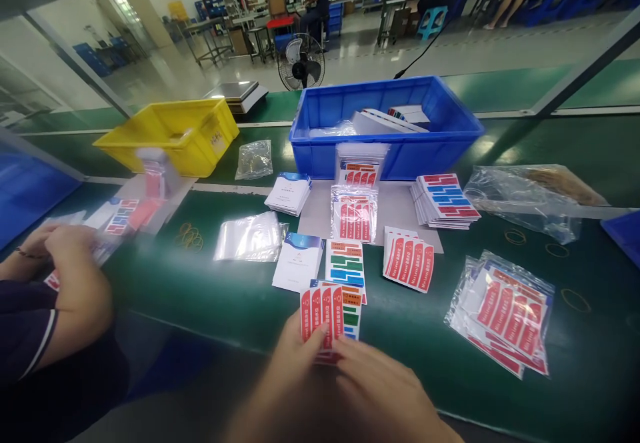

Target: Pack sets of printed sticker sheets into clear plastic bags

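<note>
Green counter (210,289), near edge: left hand (295,356) and right hand (380,389) both clamp red labels (323,316), squaring them over sorted stacks (345,263).

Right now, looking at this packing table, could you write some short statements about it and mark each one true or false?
1. Both hands hold a small stack of sticker sheets with a red one on top. True.
2. The blue bin holds nothing. False: it holds white packets and clear bags.
3. A yellow bin stands to the left of the blue bin. True.
4. The rubber bands lie inside the yellow bin. False: they lie on the green table surface.
5. A co-worker's hands are busy at the left edge. True.
</note>
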`<control>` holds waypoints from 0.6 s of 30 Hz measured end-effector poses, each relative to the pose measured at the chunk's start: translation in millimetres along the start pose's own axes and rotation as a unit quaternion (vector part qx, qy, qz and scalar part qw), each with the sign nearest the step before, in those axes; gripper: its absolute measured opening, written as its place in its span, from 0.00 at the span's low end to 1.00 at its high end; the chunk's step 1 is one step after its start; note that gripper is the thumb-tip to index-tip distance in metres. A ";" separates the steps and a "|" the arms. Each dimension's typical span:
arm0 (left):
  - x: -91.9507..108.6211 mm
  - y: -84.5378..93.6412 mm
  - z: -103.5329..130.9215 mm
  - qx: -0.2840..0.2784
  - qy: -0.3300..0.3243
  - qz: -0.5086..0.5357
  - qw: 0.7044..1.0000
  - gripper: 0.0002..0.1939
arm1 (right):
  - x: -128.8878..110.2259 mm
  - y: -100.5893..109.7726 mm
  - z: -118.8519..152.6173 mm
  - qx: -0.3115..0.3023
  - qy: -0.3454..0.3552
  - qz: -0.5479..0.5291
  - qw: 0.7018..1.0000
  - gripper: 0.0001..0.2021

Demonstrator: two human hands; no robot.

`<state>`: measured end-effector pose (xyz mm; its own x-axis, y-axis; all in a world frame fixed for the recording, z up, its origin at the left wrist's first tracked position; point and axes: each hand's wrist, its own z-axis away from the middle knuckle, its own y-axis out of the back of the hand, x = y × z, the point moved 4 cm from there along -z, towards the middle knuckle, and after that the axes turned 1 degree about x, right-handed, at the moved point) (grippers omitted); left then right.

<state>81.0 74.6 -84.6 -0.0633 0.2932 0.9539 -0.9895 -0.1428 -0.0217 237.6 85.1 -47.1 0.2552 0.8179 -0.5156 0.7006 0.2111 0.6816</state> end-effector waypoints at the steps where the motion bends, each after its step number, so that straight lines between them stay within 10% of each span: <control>1: 14.1 6.0 3.0 -0.034 -0.043 -0.095 0.994 0.12 | 5.6 9.2 -0.6 0.027 -0.022 -0.014 0.999 0.17; 4: 43.2 17.0 10.4 -0.103 -0.096 -0.360 0.922 0.12 | 31.6 20.8 2.3 0.069 -0.150 -0.048 0.985 0.22; 10: 44.2 4.4 2.7 -0.180 -0.117 -0.631 0.746 0.11 | 66.0 -27.2 12.9 -0.027 -0.321 -0.209 0.924 0.22; 14: 41.0 -2.6 -2.2 -0.184 -0.141 -0.639 0.734 0.11 | 66.5 -45.7 6.6 -0.034 -0.339 -0.284 0.896 0.15; 18: 47.5 14.3 -5.3 -0.138 -0.169 -0.531 0.819 0.04 | 66.6 -44.7 4.8 -0.027 -0.332 -0.319 0.887 0.06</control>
<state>63.1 91.6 -41.2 0.8449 -0.1715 0.5067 -0.4587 0.2554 0.8511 226.5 127.5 -114.4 0.1677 0.0307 -0.9854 0.8151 0.5579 0.1561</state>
